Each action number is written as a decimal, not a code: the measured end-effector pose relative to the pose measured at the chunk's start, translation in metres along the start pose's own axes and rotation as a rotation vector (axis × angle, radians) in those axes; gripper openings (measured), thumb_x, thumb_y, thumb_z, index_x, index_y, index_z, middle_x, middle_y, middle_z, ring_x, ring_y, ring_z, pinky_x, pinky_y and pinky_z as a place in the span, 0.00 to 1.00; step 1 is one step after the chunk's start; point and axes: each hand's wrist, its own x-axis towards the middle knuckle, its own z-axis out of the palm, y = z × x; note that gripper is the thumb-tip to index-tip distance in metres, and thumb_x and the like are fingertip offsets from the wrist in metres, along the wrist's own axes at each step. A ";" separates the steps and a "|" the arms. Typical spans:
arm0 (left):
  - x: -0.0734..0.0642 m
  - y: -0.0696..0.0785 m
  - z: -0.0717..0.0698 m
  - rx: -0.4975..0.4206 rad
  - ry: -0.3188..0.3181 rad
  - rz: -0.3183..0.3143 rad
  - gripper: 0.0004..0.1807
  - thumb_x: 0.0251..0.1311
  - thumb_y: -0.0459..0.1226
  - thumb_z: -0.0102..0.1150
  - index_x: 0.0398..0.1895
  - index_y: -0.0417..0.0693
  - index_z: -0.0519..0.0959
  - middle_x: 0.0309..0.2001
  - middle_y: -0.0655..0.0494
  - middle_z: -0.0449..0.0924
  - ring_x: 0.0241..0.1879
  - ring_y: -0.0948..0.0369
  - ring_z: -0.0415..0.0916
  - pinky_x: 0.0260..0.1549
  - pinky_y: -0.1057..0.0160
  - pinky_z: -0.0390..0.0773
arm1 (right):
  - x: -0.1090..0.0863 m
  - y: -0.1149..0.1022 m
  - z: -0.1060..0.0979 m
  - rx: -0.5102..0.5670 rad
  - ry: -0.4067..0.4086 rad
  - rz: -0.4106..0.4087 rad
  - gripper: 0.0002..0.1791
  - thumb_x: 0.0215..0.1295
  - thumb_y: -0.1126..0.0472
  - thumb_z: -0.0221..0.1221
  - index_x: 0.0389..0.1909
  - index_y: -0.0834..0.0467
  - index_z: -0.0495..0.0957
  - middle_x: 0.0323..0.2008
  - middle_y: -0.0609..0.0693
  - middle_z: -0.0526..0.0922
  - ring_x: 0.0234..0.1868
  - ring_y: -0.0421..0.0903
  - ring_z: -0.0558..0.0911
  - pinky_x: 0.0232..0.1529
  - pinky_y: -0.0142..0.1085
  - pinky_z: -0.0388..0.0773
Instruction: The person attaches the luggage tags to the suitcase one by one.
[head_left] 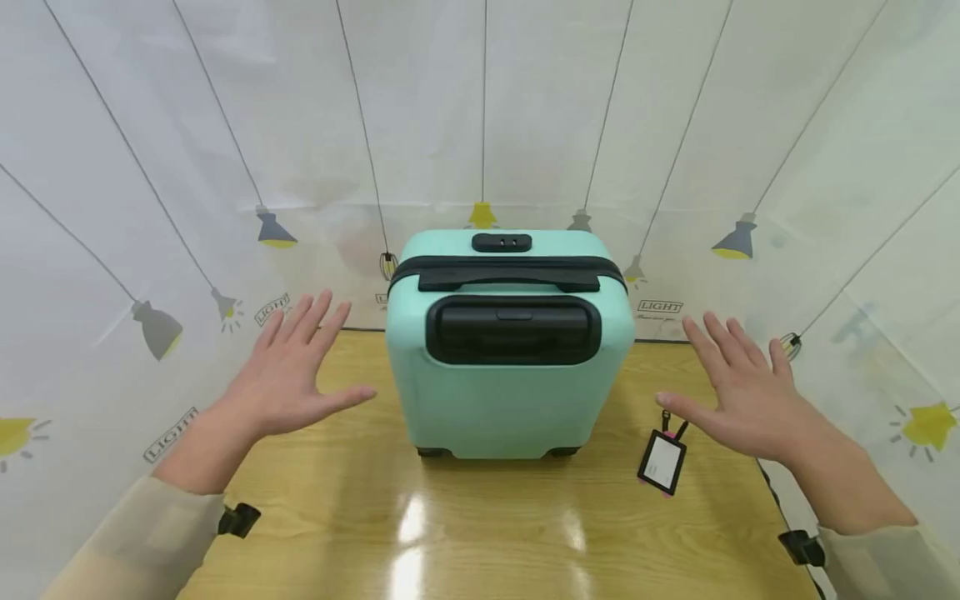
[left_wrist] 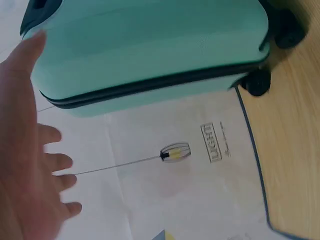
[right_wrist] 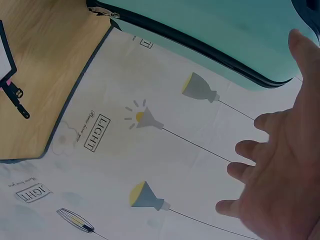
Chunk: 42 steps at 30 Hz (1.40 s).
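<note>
**Both hands spread wide, either side of the suitcase**

Left hand (head_left: 288, 367): fingers straight and fanned, thumb out toward the suitcase (head_left: 510, 379). Holds nothing, touches nothing; sits just left of the suitcase w/ a clear gap. Left wrist view shows the same: palm (left_wrist: 25, 165) open, fingertips apart from the mint shell (left_wrist: 150, 45), picture somewhat blurred.

Suitcase: stands upright on the table (head_left: 337, 508), about mid-table, back near the curtain (head_left: 150, 167). Black pull handle (head_left: 513, 329) in its recess faces the person; carry handle (head_left: 510, 275) and lock (head_left: 502, 242) on top. Feet at the base only partly seen; wheels show as dark blurs in left wrist view.

Luggage tag (head_left: 662, 461): lies flat on the table, right of the suitcase's base, strap end pointing to the right hand. Text on it too small to read. In right wrist view it's cut off at the frame edge (right_wrist: 6, 60).

Right hand (head_left: 738, 392): also wide open, fingers straight and spread, holds nothing. Thumb tip hovers just above the tag's strap; can't tell if it touches. Apart from the suitcase, per right wrist view (right_wrist: 280, 170).

Both sleeves cut off at the bottom corners.
</note>
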 end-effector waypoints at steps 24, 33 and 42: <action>0.123 0.114 -0.034 -0.456 0.140 0.292 0.19 0.74 0.44 0.70 0.65 0.54 0.87 0.62 0.52 0.87 0.66 0.51 0.78 0.70 0.47 0.76 | -0.033 0.041 0.046 0.350 0.242 0.087 0.22 0.86 0.54 0.56 0.70 0.61 0.79 0.62 0.64 0.85 0.49 0.26 0.80 0.43 0.23 0.76; 0.128 0.122 -0.032 -0.592 0.111 0.240 0.15 0.73 0.42 0.71 0.60 0.54 0.90 0.60 0.56 0.90 0.64 0.55 0.81 0.69 0.52 0.78 | -0.049 0.063 0.074 0.461 0.239 0.195 0.23 0.87 0.50 0.53 0.70 0.60 0.79 0.50 0.47 0.89 0.42 0.15 0.73 0.38 0.21 0.76; 0.125 0.128 -0.029 -0.637 0.108 0.218 0.16 0.74 0.44 0.70 0.61 0.55 0.90 0.61 0.57 0.89 0.64 0.56 0.80 0.68 0.53 0.77 | -0.065 0.110 0.133 0.793 0.219 0.469 0.23 0.87 0.46 0.55 0.65 0.60 0.80 0.38 0.17 0.82 0.39 0.26 0.85 0.38 0.26 0.85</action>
